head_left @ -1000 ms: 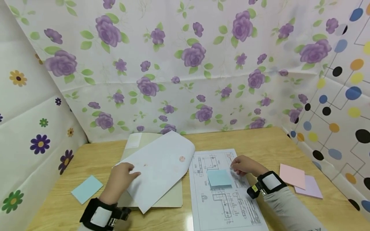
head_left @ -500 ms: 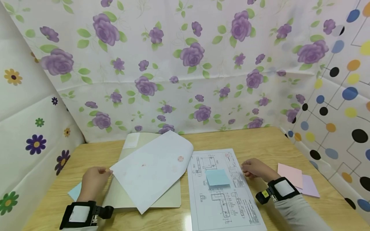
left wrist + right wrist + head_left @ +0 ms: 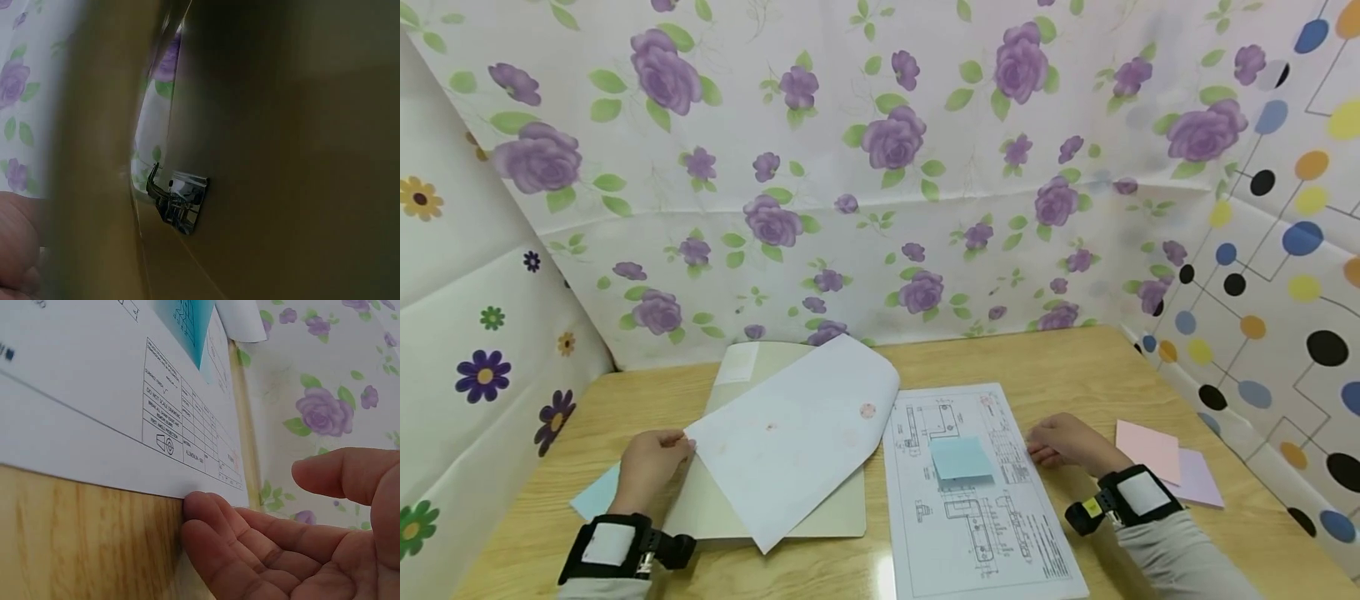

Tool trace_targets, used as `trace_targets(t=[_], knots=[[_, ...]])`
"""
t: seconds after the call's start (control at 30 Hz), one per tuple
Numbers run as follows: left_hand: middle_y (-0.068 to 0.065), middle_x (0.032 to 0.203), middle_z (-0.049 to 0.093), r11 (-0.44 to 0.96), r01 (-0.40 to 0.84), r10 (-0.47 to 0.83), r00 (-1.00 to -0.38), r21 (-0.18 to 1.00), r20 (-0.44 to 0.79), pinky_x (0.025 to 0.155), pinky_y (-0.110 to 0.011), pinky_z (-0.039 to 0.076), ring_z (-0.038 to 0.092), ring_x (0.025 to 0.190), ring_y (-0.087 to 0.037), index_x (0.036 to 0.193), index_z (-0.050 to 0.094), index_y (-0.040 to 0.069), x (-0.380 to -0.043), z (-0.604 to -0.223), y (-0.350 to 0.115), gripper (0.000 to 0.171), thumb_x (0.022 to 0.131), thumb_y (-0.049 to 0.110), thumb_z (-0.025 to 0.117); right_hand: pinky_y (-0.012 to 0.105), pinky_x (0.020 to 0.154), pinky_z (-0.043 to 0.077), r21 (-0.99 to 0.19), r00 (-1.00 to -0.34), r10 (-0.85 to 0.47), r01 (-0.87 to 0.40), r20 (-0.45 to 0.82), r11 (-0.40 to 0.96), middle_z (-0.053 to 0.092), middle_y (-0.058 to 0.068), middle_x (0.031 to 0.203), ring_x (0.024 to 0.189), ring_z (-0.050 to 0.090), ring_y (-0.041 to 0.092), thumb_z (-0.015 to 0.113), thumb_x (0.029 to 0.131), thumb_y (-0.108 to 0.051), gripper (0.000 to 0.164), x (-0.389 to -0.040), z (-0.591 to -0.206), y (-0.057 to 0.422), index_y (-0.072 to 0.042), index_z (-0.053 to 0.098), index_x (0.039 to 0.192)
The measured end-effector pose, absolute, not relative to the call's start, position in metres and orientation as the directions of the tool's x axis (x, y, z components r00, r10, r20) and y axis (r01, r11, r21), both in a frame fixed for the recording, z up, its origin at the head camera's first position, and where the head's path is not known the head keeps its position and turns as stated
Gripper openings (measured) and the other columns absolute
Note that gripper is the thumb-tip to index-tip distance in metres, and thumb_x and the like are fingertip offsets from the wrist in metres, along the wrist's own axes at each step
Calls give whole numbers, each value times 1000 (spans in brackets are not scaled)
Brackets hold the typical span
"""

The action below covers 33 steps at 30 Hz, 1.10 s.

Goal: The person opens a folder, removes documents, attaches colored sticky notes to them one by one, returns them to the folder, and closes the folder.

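Note:
My left hand is at the left edge of a cream folder, thumb and fingertips together on the corner of a white sheet. That sheet lies slanted over the folder, its far right edge curling. In the left wrist view, a metal clip shows inside the folder; the left hand's contact is hidden there. My right hand rests beside a technical drawing, thumb apart, fingertips touching its right edge in the right wrist view. A light blue sticky note stands partly lifted on the drawing.
A light blue note lies left of the folder, partly behind the left hand. Pink notes overlap purple notes at the right of the wooden table. A flowered cloth hangs behind.
My left hand has moved left from above the white sheet to its left corner. My right hand has drawn right, off the drawing to its edge. Both hands barely moved in the last half second.

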<state>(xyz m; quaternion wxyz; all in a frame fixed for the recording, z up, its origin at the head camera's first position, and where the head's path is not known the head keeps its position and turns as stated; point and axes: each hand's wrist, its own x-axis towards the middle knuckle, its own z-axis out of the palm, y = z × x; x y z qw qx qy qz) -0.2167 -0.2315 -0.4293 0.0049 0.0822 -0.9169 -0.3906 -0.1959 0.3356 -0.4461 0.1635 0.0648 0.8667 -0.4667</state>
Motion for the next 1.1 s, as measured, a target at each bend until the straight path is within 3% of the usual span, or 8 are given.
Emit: trace_targets(t=[0.13, 0.43, 0.73, 1.1], knots=[[-35, 123, 64, 602, -178, -196, -978, 778, -72, 64, -15, 48, 64, 108, -40, 132, 55, -20, -218, -426, -220, 42, 100, 8, 58, 28, 74, 60, -798, -937, -24, 284, -350, 532, 71, 12, 94, 80, 67, 13, 48, 102, -10, 30, -196, -448, 334, 15, 65, 107], [-32, 121, 67, 565, -143, -130, -988, 813, -83, 64, -12, 49, 65, 91, -12, 130, 58, -18, -219, -423, -195, 40, 100, 8, 59, 29, 76, 60, -804, -938, -22, 285, -347, 522, 72, 16, 98, 81, 68, 13, 48, 104, -12, 32, -195, -450, 333, 16, 64, 110], [-34, 108, 68, 519, -116, -64, -993, 847, -96, 65, -20, 55, 67, 78, -10, 121, 61, -21, -217, -422, -171, 31, 99, 1, 59, 28, 76, 60, -823, -941, -54, 263, -334, 503, 72, 15, 98, 81, 67, 12, 46, 106, -12, 34, -191, -452, 334, 16, 65, 108], [-15, 91, 73, 336, -20, 43, -998, 942, -37, 69, -16, 57, 65, 71, -3, 116, 62, -21, -207, -405, -126, 26, 97, -3, 62, 28, 75, 60, -845, -943, -67, 259, -326, 468, 73, 13, 96, 80, 68, 11, 46, 107, -12, 34, -190, -454, 333, 17, 63, 110]])
